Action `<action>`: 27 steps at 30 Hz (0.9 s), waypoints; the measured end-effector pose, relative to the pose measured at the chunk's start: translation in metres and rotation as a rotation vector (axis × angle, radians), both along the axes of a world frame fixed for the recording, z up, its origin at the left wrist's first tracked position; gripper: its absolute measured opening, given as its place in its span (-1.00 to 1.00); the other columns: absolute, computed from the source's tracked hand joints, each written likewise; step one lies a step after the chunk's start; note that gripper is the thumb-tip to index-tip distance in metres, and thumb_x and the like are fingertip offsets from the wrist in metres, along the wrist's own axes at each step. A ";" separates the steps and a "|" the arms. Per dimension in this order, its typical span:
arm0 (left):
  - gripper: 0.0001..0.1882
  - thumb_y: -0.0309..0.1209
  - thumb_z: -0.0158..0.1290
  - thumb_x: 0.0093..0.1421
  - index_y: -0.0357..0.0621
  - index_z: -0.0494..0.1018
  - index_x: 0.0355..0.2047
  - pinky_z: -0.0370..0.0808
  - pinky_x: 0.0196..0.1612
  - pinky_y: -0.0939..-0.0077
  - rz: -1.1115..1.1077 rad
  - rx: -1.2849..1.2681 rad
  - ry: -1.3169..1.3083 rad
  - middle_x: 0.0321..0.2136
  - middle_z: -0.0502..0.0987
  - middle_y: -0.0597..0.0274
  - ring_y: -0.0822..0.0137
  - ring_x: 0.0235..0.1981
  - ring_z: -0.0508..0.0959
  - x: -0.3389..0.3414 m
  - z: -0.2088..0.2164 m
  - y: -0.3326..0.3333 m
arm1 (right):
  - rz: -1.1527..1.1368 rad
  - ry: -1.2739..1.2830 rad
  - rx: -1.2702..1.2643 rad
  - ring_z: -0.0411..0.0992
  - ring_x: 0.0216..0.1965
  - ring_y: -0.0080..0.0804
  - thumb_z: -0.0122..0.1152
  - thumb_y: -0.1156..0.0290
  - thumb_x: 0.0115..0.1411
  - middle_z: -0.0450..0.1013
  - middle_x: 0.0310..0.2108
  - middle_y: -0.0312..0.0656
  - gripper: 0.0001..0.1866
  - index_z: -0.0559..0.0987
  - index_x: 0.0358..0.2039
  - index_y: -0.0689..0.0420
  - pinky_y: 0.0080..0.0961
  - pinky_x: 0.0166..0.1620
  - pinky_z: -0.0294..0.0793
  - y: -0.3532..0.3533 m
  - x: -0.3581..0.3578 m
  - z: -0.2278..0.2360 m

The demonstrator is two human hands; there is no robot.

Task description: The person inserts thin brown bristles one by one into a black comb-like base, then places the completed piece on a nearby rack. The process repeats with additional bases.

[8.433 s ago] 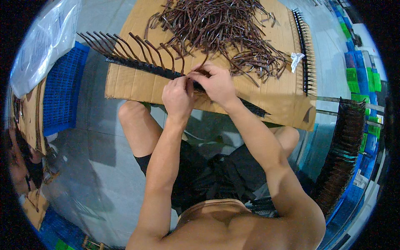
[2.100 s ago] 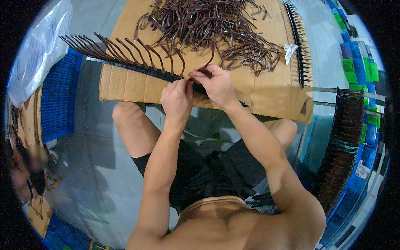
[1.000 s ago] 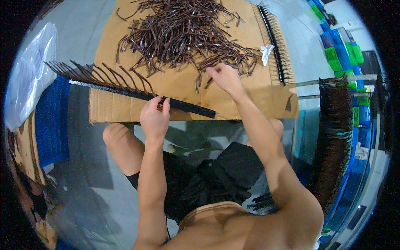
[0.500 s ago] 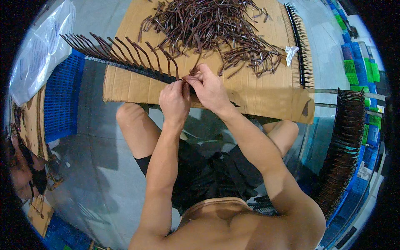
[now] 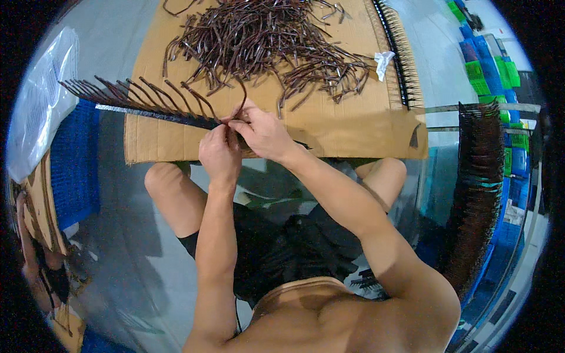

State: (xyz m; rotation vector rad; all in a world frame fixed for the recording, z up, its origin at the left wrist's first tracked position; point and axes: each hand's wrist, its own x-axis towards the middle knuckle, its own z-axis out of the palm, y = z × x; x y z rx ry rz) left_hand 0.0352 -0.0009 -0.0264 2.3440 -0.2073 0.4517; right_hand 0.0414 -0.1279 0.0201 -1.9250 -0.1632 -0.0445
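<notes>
My left hand [image 5: 220,155] is closed around the near end of a long black strip [image 5: 176,116], which slants up to the left. Along that strip stands a row of thin, dark brown, bent strands [image 5: 154,95]. Right beside it, my right hand [image 5: 262,133] pinches a single brown strand [image 5: 242,97] that curves up above its fingers. The fingertips of both hands meet at the strip, and they hide the lower end of this strand. Beyond the hands, a big heap of similar glossy strands [image 5: 247,41] lies on a cardboard sheet [image 5: 347,129].
Along the cardboard's right side lies a black strip with short spikes [image 5: 398,59], near a crumpled white scrap [image 5: 383,63]. A rack of dark strands [image 5: 475,188] stands at the right. At the left are a blue crate [image 5: 73,165] and a clear plastic bag [image 5: 44,106].
The whole view has shifted, so the table and hands appear farther left. The strand in my right hand now stands up more plainly above the fingers. Both hands remain together at the strip.
</notes>
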 end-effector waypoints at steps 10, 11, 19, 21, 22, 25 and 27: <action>-0.89 -0.40 0.06 0.14 -0.17 0.52 -0.40 0.44 -0.29 0.20 0.047 0.021 0.043 -0.48 0.56 0.09 0.03 -0.41 0.53 -0.003 -0.001 0.005 | 0.089 0.034 -0.482 0.50 -0.21 -0.06 0.13 0.24 0.18 0.53 -0.29 -0.01 -0.69 0.47 -0.15 0.17 -0.28 -0.17 0.49 0.011 0.000 0.010; -0.89 -0.39 0.07 0.14 -0.16 0.53 -0.40 0.44 -0.30 0.21 0.055 0.008 -0.010 -0.48 0.56 0.10 0.04 -0.42 0.54 -0.002 -0.006 0.004 | 0.142 0.036 -0.359 0.50 -0.21 -0.02 0.13 0.23 0.18 0.53 -0.28 0.01 -0.66 0.46 -0.11 0.16 -0.27 -0.16 0.50 0.001 0.005 0.005; -0.78 -0.27 0.16 0.16 -0.20 0.59 -0.41 0.47 -0.45 0.35 0.084 -0.136 0.167 -0.60 0.57 0.06 0.13 -0.57 0.58 0.001 0.013 0.011 | -0.427 0.554 -0.637 0.55 -0.32 -0.01 0.13 0.03 0.12 0.55 -0.35 0.13 -0.54 0.63 -0.44 0.27 -0.18 -0.15 0.51 -0.108 0.045 -0.001; -0.78 -0.30 0.15 0.14 -0.23 0.58 -0.38 0.49 -0.40 0.36 0.047 -0.197 0.148 -0.54 0.59 0.05 0.16 -0.52 0.59 -0.002 0.010 0.006 | -0.423 0.662 -0.592 0.57 -0.39 -0.09 0.17 0.03 0.09 0.56 -0.37 0.10 -0.54 0.64 -0.44 0.26 -0.25 -0.20 0.53 -0.106 0.047 -0.001; -0.79 -0.31 0.15 0.14 -0.24 0.57 -0.38 0.50 -0.38 0.37 0.018 -0.192 0.098 -0.52 0.59 0.05 0.16 -0.51 0.60 -0.003 0.010 0.003 | -0.430 0.639 -0.369 0.51 -0.56 -0.31 0.20 0.06 0.07 0.56 -0.54 -0.06 -0.60 0.62 -0.55 0.20 -0.38 -0.44 0.48 -0.113 0.046 -0.013; -0.81 -0.34 0.18 0.11 -0.22 0.56 -0.37 0.50 -0.34 0.35 -0.013 -0.154 0.033 -0.46 0.59 0.08 0.14 -0.45 0.59 -0.004 0.015 -0.002 | -0.538 0.823 0.227 0.38 -0.64 -0.49 0.18 0.11 0.09 0.49 -0.61 -0.22 -0.69 0.56 -0.57 0.09 -0.53 -0.63 0.26 -0.117 0.046 -0.027; -0.83 -0.34 0.19 0.09 -0.18 0.54 -0.39 0.47 -0.39 0.30 0.009 -0.125 -0.056 -0.50 0.57 0.12 0.11 -0.48 0.56 -0.001 0.005 0.003 | -0.456 0.941 0.558 0.29 -0.64 -0.56 0.19 0.18 0.09 0.45 -0.58 -0.31 -0.79 0.51 -0.50 0.03 -0.61 -0.65 0.10 -0.097 0.040 -0.008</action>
